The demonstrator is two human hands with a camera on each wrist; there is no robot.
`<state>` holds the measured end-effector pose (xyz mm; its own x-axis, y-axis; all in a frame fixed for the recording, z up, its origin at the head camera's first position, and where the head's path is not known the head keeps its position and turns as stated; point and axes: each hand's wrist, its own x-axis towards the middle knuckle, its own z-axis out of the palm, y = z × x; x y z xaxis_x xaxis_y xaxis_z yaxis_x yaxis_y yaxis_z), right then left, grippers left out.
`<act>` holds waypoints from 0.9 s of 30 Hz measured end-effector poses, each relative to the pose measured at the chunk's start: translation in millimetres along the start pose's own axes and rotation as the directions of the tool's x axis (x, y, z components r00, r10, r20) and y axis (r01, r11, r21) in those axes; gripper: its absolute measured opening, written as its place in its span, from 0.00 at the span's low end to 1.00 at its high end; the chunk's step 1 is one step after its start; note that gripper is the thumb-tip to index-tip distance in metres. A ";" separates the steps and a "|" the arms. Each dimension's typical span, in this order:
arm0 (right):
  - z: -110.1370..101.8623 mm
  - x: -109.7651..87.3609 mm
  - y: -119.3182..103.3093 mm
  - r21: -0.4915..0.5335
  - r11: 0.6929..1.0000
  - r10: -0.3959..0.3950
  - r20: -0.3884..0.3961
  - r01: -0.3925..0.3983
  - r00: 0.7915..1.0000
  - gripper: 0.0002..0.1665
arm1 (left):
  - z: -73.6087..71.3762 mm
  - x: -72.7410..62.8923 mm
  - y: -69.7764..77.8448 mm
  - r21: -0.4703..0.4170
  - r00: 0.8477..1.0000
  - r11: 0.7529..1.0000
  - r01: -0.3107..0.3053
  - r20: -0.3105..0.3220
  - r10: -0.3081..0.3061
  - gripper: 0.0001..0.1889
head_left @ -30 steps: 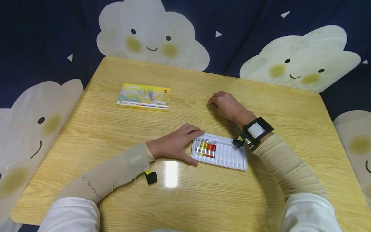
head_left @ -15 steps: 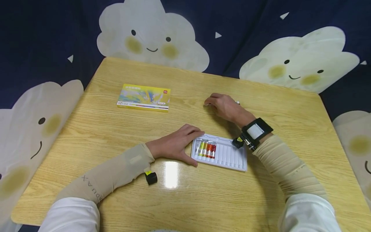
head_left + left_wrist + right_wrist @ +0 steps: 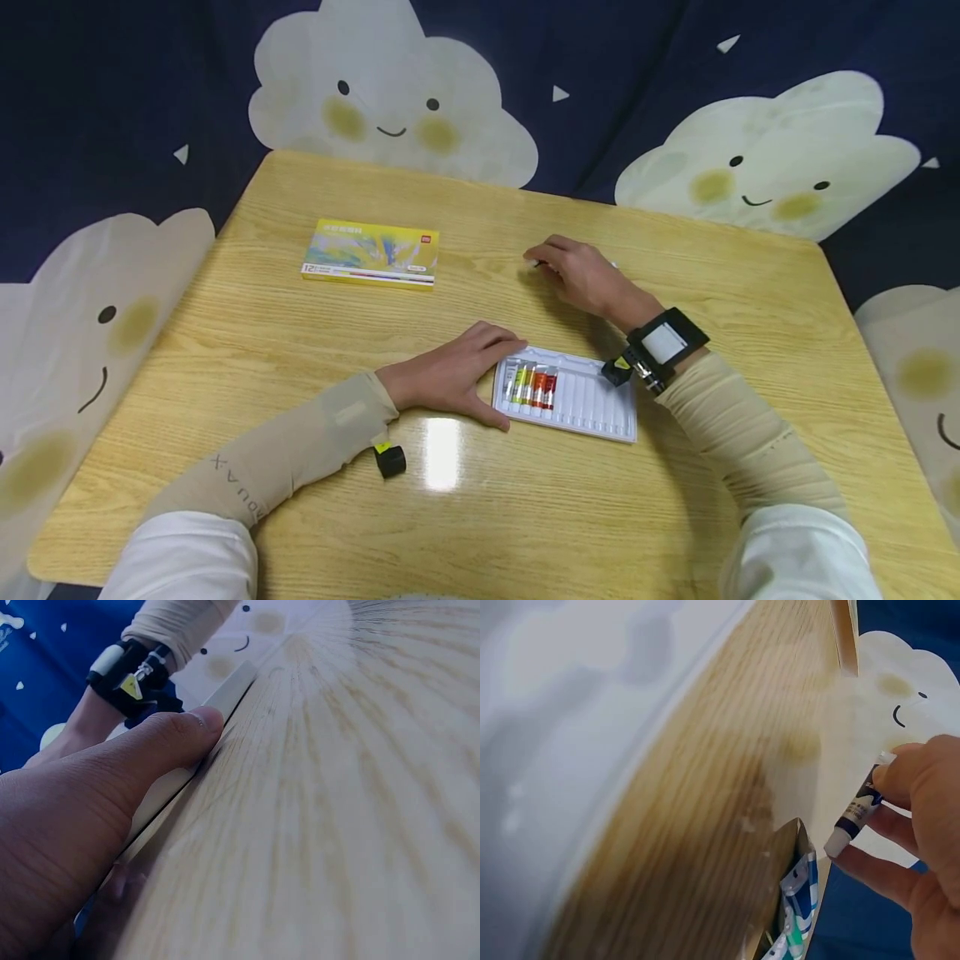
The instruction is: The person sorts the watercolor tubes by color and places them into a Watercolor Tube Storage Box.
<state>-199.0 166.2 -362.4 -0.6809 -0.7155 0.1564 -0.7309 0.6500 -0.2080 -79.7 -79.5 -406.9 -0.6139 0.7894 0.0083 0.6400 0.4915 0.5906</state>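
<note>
My left hand [image 3: 459, 371] holds the left end of a white plastic paint tray [image 3: 596, 404], thumb along its near edge and fingers at the far edge. Several paint tubes [image 3: 531, 388], silver, yellow, orange and red, lie side by side in the tray's left slots; the slots further right hold no tubes. Beyond the tray, my right hand [image 3: 581, 271] pinches a small dark-labelled paint tube [image 3: 861, 801] with a white cap, held above the table. Below it in the right wrist view lie more tubes [image 3: 801, 900] with blue and green labels, mostly hidden from the head view.
A yellow paint box [image 3: 371, 254] lies flat at the back left of the wooden table [image 3: 300, 333]. Behind the table hangs a dark blue cloth [image 3: 585, 50] with cloud faces. A pale rounded edge [image 3: 423, 596] shows at the bottom of the head view.
My right hand has shifted slightly left, and the end of the tube now shows between its fingertips. The left hand and the tray have stayed in place.
</note>
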 end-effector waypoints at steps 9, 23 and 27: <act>-1.4 -7.6 0.9 0.059 0.995 0.077 -0.012 -0.076 0.997 0.17 | 0.0 -0.7 0.1 -0.002 1.000 1.000 0.001 -0.005 -0.001 0.59; -7.1 -20.2 4.7 0.262 0.936 0.257 -0.048 -0.237 0.965 0.19 | -1.0 -0.4 0.3 0.003 1.000 1.000 0.008 0.007 -0.008 0.59; -6.1 -24.1 3.4 0.330 0.899 0.315 -0.036 -0.286 0.948 0.19 | -1.3 -0.3 1.1 -0.007 1.000 1.000 0.007 0.006 -0.007 0.59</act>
<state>-185.4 187.2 -360.9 -0.8778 -0.4642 0.1177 -0.4468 0.7052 -0.5506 -79.4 -79.7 -405.2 -0.6156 0.7881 -0.0009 0.6322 0.4945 0.5965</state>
